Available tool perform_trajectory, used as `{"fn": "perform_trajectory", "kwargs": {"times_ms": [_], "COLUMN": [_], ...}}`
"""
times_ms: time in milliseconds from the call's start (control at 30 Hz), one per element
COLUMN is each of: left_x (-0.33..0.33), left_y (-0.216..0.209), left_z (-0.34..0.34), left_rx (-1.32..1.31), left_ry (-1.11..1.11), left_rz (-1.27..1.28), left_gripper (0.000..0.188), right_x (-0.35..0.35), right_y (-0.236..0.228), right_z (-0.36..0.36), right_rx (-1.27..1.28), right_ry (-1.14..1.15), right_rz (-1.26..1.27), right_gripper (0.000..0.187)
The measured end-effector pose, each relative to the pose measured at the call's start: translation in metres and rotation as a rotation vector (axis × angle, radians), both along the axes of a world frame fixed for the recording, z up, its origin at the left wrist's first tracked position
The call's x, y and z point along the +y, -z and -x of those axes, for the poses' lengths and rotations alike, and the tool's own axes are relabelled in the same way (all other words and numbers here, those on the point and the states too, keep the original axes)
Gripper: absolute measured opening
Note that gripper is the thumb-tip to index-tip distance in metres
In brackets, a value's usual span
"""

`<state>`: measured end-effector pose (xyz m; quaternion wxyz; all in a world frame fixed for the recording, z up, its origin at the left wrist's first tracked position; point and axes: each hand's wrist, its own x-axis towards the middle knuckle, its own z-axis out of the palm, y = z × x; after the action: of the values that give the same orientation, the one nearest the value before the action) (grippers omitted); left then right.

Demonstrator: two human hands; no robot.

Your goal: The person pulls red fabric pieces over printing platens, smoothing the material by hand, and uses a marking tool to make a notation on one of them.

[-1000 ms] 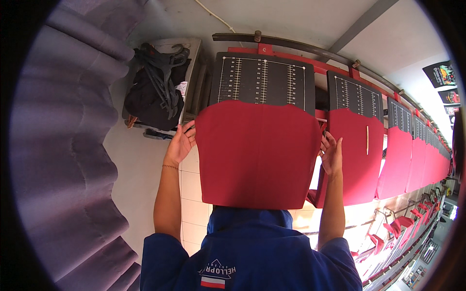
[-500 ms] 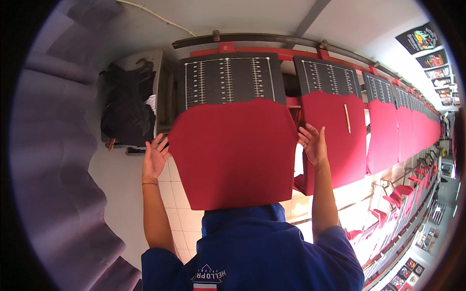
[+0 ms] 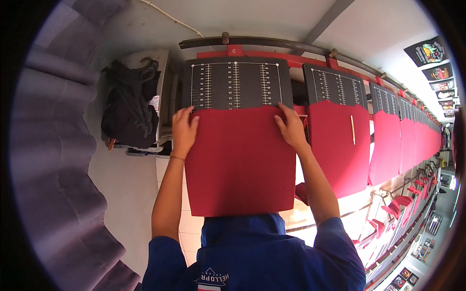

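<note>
A: How many hands are at work, and how do they stand?
B: Two. The left hand (image 3: pixel 184 130) and the right hand (image 3: pixel 292 127) are both spread, thumbs apart from the fingers, one at each far corner of the nearest red cloth (image 3: pixel 240 165).
A: Where does that cloth lie?
B: Over the near part of one black board (image 3: pixel 223 82), whose bare far part shows three columns of white ticks.
A: Are there more?
B: To the right, a second red cloth (image 3: pixel 332 153) on a second board (image 3: pixel 337 89), with one pale stick (image 3: pixel 353 129) on it. More follow in a row, too crowded to count.
A: Any containers?
B: Far left, one grey stand (image 3: pixel 165 72) bears dark cloth (image 3: pixel 127 128) and black hangers (image 3: pixel 138 92), tangled past counting. I can't tell whether they lie inside it or on top.
</note>
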<state>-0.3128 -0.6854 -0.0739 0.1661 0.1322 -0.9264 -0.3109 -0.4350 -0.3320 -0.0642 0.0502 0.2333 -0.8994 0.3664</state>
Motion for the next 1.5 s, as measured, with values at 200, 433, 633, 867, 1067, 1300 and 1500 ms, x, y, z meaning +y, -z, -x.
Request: {"fn": "perform_trajectory", "kwargs": {"times_ms": [200,433,633,867,1067,1300,1500], "left_x": [0.014,-0.002,-0.013,-0.023,-0.023,-0.022,-0.004], "left_y": [-0.013,-0.005,-0.011,-0.002,-0.004,0.003,-0.009], "left_z": [0.031,0.039,0.066,0.08,0.081,0.076,0.037], "left_rx": [-0.053,-0.034,-0.077,-0.101,-0.141,-0.107,0.071], "left_ry": [0.162,0.22,0.284,0.298,0.275,0.232,-0.085], "left_rz": [0.166,0.026,0.12,0.147,0.139,0.19,0.279], "left_gripper": [0.021,0.015,0.024,0.025,0.026,0.019,0.039], "right_x": [-0.031,-0.03,-0.032,-0.043,-0.046,-0.074,-0.085], "right_y": [-0.002,0.003,0.014,0.012,0.011,-0.007,-0.005], "right_z": [0.026,0.032,0.058,0.07,0.073,0.045,0.029], "right_rx": [0.127,-0.037,0.098,0.131,0.165,0.229,0.266], "right_ry": [-0.075,-0.07,-0.103,-0.116,-0.118,-0.09,0.085], "right_rz": [-0.304,-0.134,-0.184,-0.187,-0.217,-0.313,-0.488], "right_gripper": [0.03,0.015,0.016,0.017,0.017,0.026,0.051]}}
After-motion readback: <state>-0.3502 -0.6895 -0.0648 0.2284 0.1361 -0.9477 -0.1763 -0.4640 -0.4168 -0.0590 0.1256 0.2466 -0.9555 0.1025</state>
